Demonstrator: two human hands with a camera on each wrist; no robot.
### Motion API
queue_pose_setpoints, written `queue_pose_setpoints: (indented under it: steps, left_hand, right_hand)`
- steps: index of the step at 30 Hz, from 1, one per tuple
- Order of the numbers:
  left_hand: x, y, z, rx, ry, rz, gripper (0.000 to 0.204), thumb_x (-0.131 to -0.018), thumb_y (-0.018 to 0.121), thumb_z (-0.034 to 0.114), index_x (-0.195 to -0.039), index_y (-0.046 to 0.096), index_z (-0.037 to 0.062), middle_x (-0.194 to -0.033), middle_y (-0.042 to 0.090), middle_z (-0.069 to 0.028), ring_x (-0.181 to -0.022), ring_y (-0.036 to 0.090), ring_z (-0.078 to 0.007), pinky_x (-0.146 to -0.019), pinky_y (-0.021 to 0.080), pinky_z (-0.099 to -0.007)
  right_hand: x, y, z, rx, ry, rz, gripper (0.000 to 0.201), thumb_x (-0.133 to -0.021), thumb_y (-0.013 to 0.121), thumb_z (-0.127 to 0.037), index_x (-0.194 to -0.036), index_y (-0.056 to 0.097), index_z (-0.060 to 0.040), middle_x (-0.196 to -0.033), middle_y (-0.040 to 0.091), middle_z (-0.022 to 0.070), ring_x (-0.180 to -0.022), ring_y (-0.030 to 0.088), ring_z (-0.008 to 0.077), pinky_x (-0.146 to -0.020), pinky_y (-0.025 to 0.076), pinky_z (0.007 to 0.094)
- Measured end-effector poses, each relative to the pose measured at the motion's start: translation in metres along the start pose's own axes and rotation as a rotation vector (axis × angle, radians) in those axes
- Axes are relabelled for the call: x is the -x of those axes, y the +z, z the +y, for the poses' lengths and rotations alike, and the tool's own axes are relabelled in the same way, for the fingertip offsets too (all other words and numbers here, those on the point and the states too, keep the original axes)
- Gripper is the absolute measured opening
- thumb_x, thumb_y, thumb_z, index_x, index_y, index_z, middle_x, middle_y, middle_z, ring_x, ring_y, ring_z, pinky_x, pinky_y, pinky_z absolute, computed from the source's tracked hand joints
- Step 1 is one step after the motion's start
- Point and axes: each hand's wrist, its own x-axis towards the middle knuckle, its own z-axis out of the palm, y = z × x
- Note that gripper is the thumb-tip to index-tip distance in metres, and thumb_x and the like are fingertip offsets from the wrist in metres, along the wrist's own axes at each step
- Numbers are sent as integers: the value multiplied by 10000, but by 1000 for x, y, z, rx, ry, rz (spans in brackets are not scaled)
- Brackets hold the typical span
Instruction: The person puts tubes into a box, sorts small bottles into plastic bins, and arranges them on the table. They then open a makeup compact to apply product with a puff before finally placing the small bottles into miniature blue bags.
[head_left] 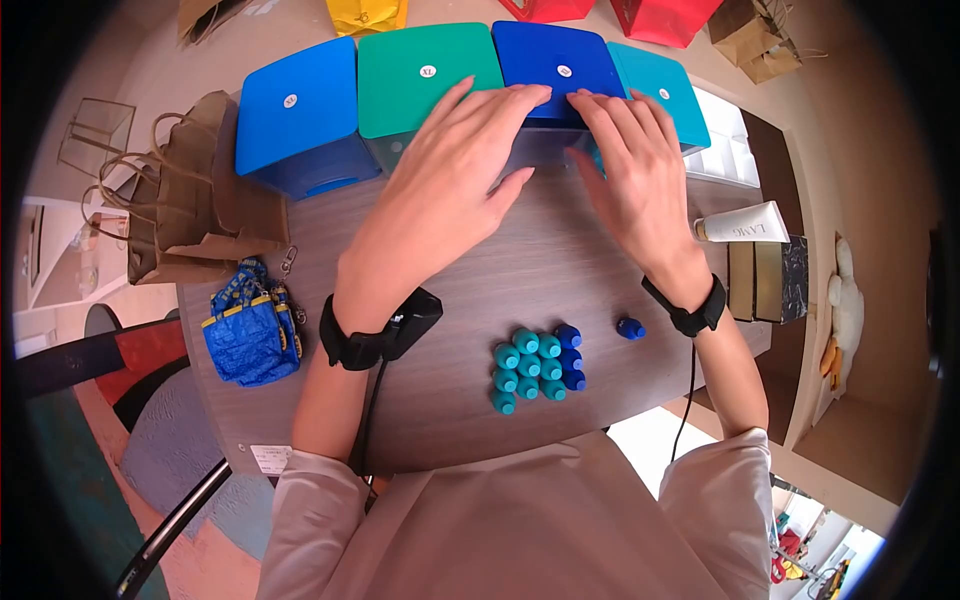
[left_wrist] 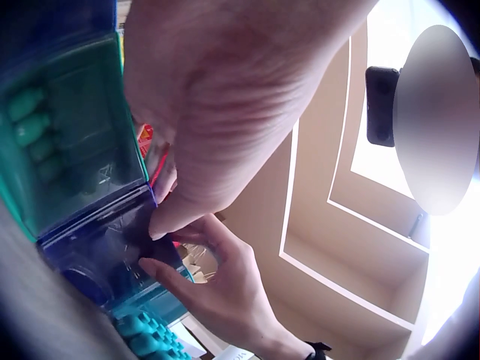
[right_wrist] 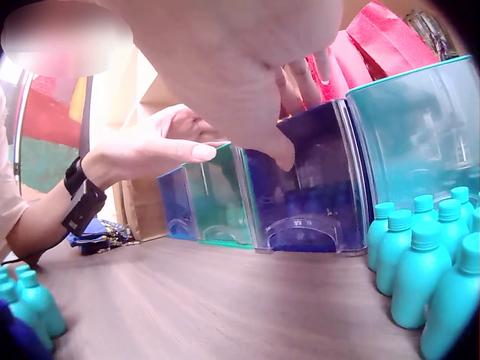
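Note:
A dark blue lidded box [head_left: 560,65] with a clear front stands in a row of boxes. My left hand [head_left: 450,165] reaches to its front left lid corner, fingers extended. The left thumb stands apart from the fingers in the head view. My right hand [head_left: 635,165] lies over the lid's right front part, fingertips on the lid. In the right wrist view the right thumb [right_wrist: 283,156] is in front of the box's clear front. Left of it is a green box [head_left: 430,75] with teal bottles inside. A teal box [head_left: 665,95] stands at its right.
A lighter blue box [head_left: 300,120] ends the row. Teal bottles [head_left: 528,365] and dark blue bottles [head_left: 570,357] stand grouped near me; one dark blue bottle [head_left: 631,328] stands apart. More teal bottles [right_wrist: 421,262] are by the teal box. Paper bags [head_left: 190,200] and a small blue bag [head_left: 250,335] lie left.

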Motion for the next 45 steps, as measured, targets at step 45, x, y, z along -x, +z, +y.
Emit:
queue_pose_setpoints:
  steps: [45]
  left_hand:
    - [-1,-3,-7,26,-8,-33,530,-1044,564,-26,-1561,558,96,-1558,646,-106,-1491,543,-372,-1354,294,-523]
  right_hand:
    - [148,-92,-48,-572,615,-660,391,-931,797,-66,-1304,683,-41,-1195,687,161,-992,725,438,-823,587,519]
